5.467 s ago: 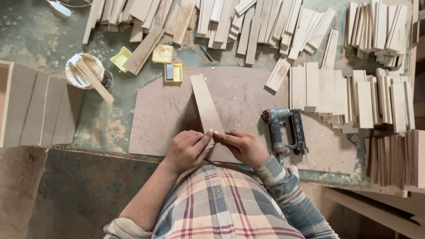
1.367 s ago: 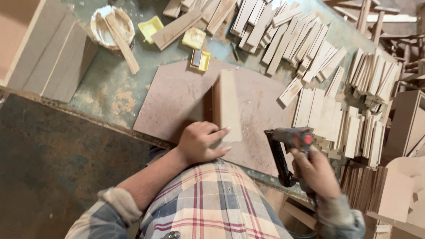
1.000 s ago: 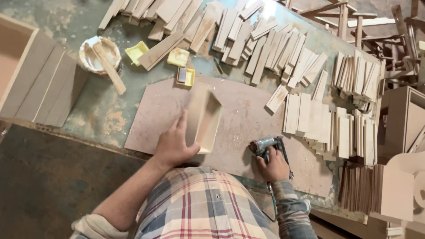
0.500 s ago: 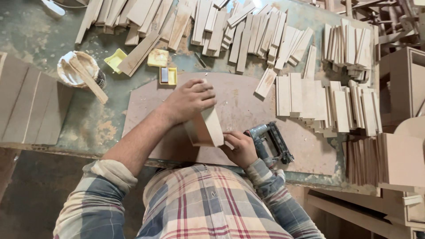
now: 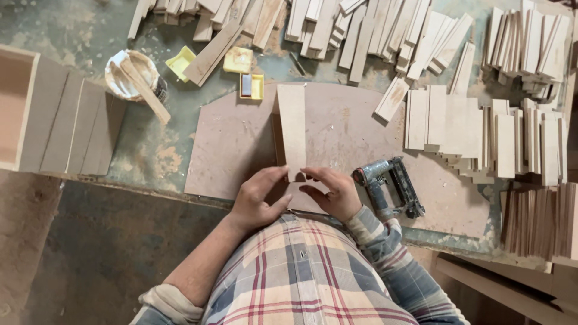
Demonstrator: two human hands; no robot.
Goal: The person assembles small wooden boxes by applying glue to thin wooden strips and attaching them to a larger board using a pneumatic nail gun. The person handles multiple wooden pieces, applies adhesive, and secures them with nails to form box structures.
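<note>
A long pale wooden panel stands on the brown work board, with a second panel set on edge along its left side. My left hand pinches the near left corner of this piece. My right hand holds the near right corner with its fingertips. Both hands sit at the piece's near end, close to my plaid shirt. A nail gun lies on the board just right of my right hand, untouched.
Stacks of cut wooden slats fill the right side and the far edge. A glue pot with a stick, yellow trays and finished boxes are to the left. The bench's near edge runs below the board.
My right hand let go of the nail gun, which now lies on the board. My left hand came back from the far end of the piece; both hands now grip its near end.
</note>
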